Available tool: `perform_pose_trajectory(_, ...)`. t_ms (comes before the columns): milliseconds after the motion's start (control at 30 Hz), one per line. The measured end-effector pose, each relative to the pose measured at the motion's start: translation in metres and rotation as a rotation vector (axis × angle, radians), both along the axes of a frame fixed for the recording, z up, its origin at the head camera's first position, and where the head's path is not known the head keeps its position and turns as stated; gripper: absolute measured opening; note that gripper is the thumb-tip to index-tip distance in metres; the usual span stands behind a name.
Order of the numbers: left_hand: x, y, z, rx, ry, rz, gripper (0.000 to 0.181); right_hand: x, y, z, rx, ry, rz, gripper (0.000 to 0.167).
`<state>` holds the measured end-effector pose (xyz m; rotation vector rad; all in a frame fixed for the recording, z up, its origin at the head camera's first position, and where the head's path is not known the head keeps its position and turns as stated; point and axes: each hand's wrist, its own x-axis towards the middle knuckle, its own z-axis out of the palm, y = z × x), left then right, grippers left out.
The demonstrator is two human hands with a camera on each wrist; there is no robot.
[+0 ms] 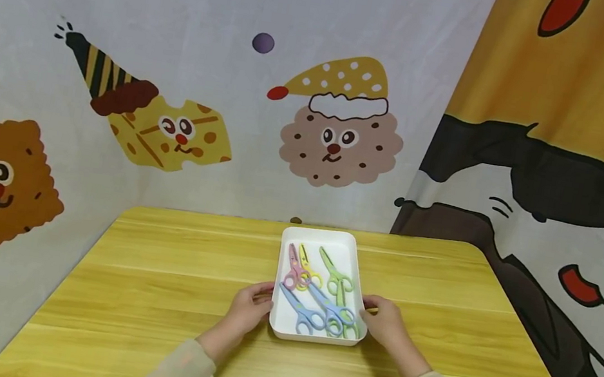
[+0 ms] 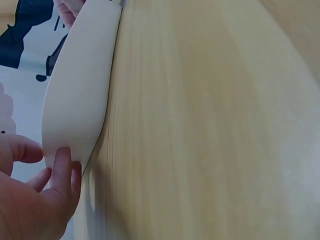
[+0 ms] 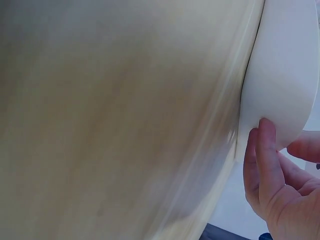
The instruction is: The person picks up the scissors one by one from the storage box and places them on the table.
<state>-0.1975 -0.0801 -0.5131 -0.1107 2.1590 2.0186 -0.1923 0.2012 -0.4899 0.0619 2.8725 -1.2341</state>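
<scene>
The left hand's fingers (image 2: 62, 167) press on the outer wall of the white tray (image 1: 341, 241) with the thumb at its rim, pinching the near left side; the right hand's (image 1: 386, 323) fingers pinch the near right side likewise. Between the 2 hands, the tray appears to rest on the tabletop (image 1: 178, 274). Inside lie what look like 6 pairs of scissors (image 1: 335, 277): 1 pink, 1 yellow, 2 green, 2 blue, some overlapping. As a judgement, the scissors are already in the tray, unsorted and untouched; letting go is not yet done. Whether the tray is being placed or taken, I cannot tell.
</scene>
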Motion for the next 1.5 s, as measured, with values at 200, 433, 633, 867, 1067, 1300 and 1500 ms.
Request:
perform_pose_trajectory(200,0.0,-0.004,0.0,-0.021,-0.012,0.0,0.043,0.0,-0.004,0.001,-0.019,-0.038,-0.006,0.03)
perform_pose_trajectory(433,0.001,-0.009,0.0,-0.033,-0.011,0.007,0.043,0.0,-0.009,0.0,-0.014,-0.029,0.001,0.03)
perform_pose_trajectory(633,0.001,-0.014,-0.001,-0.031,-0.014,0.014,0.043,-0.002,-0.013,0.0,-0.021,-0.046,-0.006,0.03)
perform_pose_trajectory(867,0.0,-0.018,0.0,-0.036,-0.007,0.014,0.043,-0.003,-0.017,0.002,-0.016,-0.07,-0.01,0.031)
perform_pose_trajectory(1067,-0.001,-0.021,-0.001,-0.03,-0.01,0.023,0.043,-0.002,-0.021,0.003,-0.025,-0.063,-0.007,0.029)
perform_pose_trajectory(1300,-0.001,-0.025,-0.003,-0.028,-0.005,0.029,0.043,-0.002,-0.026,0.006,-0.019,-0.069,0.005,0.029)
perform_pose_trajectory(1500,-0.001,-0.024,-0.002,-0.024,-0.011,0.029,0.043,-0.003,-0.024,0.003,-0.012,-0.064,0.009,0.029)
